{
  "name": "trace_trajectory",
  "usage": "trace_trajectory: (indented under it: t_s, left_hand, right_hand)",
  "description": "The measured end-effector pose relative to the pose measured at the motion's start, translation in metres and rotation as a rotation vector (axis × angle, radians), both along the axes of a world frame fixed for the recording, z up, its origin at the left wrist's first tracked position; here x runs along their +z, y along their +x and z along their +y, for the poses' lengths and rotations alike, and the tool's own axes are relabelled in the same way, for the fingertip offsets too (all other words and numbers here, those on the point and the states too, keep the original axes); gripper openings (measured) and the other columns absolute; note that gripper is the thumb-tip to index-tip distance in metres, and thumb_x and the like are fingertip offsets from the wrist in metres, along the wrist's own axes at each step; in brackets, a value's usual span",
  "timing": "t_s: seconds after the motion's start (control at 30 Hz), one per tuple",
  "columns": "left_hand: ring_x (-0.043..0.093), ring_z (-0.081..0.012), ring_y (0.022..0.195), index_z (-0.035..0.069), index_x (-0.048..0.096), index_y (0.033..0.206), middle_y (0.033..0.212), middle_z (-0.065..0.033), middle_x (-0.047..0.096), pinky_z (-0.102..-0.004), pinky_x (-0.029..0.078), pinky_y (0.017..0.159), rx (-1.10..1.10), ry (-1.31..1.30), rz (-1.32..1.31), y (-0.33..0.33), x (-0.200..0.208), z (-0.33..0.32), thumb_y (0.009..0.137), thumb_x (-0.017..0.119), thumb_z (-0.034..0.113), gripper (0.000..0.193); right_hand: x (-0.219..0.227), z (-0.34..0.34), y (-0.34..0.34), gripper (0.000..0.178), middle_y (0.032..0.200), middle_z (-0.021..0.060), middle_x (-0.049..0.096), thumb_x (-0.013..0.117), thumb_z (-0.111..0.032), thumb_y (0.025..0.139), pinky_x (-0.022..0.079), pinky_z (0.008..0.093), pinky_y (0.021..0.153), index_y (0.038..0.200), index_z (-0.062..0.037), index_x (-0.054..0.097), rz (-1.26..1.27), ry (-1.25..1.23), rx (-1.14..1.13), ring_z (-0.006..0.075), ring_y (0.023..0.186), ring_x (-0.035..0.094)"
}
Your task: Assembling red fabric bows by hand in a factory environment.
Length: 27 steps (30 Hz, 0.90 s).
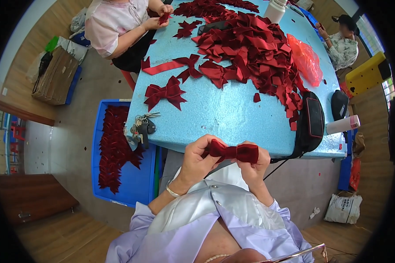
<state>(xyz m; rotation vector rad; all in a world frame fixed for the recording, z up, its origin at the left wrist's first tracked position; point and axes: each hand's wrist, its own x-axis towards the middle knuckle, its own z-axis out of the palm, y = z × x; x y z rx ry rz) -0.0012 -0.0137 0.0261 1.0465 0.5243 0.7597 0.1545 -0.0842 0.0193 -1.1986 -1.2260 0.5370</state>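
Small craft workshop: blue worktable [232, 109] heaped with dark red ribbon pieces [254, 48]; finished bows fill a blue floor crate [138, 184]; seated co-workers (two visible) share the table; cardboard boxes [56, 76] alongside.

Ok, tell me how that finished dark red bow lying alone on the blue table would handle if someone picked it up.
The finished bow looks like soft ribbon, so its tails would probably droop. It is thin and likely very light. Lying flat on the blue table, it should not roll, and a push would probably just slide it.
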Motion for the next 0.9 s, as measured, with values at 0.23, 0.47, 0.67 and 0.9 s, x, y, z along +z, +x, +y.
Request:
trace_trajectory:
  t_s: [0.23, 0.47, 0.67, 0.9]
  left_hand:
    - [0.046, -0.0016, 0.061, 0.002, 0.056, 0.095, 0.079, 0.0011, 0.057, -0.017, 0.036, 0.052, 0.156, 0.176, 0.013, 0.004, -0.007, -0.007, 0.091, 0.056, -0.001, 0.005]
    - [0.039, -0.0034, 0.056, 0.003, 0.053, 0.096, 0.077, -0.0005, 0.054, -0.0194, 0.029, 0.046, 0.156, -0.113, -0.127, 0.009, -0.008, -0.014, 0.093, 0.061, 0.012, 0.012]
    - [0.039, -0.0036, 0.056, 0.003, 0.054, 0.097, 0.078, -0.0006, 0.055, -0.0193, 0.028, 0.046, 0.144, -0.187, -0.165, 0.008, -0.006, -0.012, 0.093, 0.062, 0.013, 0.013]
    - [0.043, -0.0043, 0.057, 0.002, 0.055, 0.096, 0.084, -0.0038, 0.056, -0.0186, 0.03, 0.046, 0.0, -0.095, -0.067, 0.0, -0.006, -0.005, 0.094, 0.06, 0.015, 0.015]
  right_hand:
    - [-0.007, -0.004, -0.009, 0.008, 0.062, 0.0063, 0.06, 0.06, 0.008, 0.071, 0.041, 0.0236, 0.048, 0.078, 0.0043, 0.062, 0.161, -0.031, -0.014, 0.0118, 0.052, 0.056]
    - [-0.01, -0.004, -0.008, 0.004, 0.065, 0.0053, 0.059, 0.057, 0.004, 0.079, 0.038, 0.0231, 0.046, 0.077, 0.0046, 0.061, 0.462, -0.049, 0.097, 0.0087, 0.052, 0.051]
    - [-0.013, -0.004, -0.009, 0.003, 0.068, 0.0072, 0.059, 0.057, 0.005, 0.079, 0.037, 0.0226, 0.047, 0.079, 0.0055, 0.06, 0.694, -0.067, 0.181, 0.0086, 0.054, 0.052]
    - [-0.014, -0.005, -0.008, 0.006, 0.068, 0.0063, 0.06, 0.06, 0.006, 0.077, 0.04, 0.0225, 0.049, 0.082, 0.0051, 0.062, 0.489, -0.074, 0.083, 0.009, 0.056, 0.054]
